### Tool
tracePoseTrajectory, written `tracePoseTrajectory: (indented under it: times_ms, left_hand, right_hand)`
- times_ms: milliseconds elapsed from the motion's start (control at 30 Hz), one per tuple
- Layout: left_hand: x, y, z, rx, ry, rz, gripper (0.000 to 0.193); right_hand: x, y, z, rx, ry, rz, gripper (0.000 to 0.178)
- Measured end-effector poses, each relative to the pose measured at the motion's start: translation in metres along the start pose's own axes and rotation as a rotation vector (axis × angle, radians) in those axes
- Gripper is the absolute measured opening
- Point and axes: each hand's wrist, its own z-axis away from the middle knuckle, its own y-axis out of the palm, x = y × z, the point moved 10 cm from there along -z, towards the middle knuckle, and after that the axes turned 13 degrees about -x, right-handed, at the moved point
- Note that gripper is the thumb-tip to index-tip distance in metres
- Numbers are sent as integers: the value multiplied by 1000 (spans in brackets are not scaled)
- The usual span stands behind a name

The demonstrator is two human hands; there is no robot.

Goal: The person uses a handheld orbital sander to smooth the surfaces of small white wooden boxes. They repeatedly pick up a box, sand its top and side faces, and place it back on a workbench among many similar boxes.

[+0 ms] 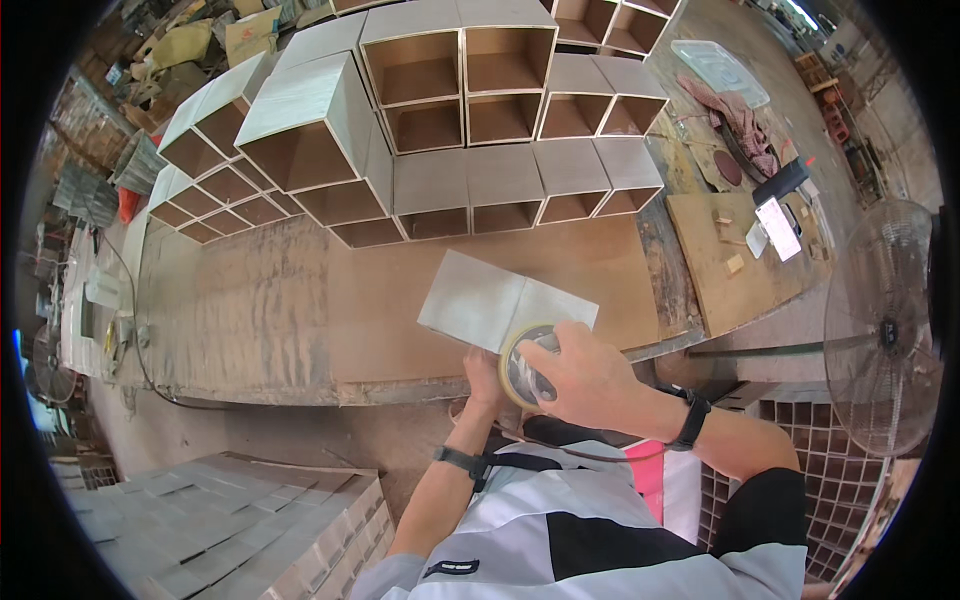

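A whitish two-part wooden box (472, 292) sits at an angle on the brown board near the table's front edge. My right hand (590, 375) is wrapped over a round sander (527, 370) with a yellowish rim. The sander is against the box's near right side. My left hand (482, 376) grips the box's near edge, just left of the sander, its fingers partly hidden. A brown hose (600, 455) runs across my lap below the sander.
Stacked whitish cubby boxes (465, 180) line the table's far side. At the right are a small board (725, 290) with wood blocks, a phone (780, 228) and a crumpled cloth (735, 120). A large fan (885, 330) stands far right; stacked boxes (230, 510) fill the lower left.
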Motion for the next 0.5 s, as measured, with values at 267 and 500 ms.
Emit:
tracePoseTrajectory:
  times_ms: [267,500]
  left_hand:
    - [-33,-4,-6,57,144,-219,10]
    - [-60,-31,-1,266,-332,54,46]
  right_hand:
    - [-166,-64,-24,-309,448,170,46]
    - [-197,-133,92,-1156,869,-679,50]
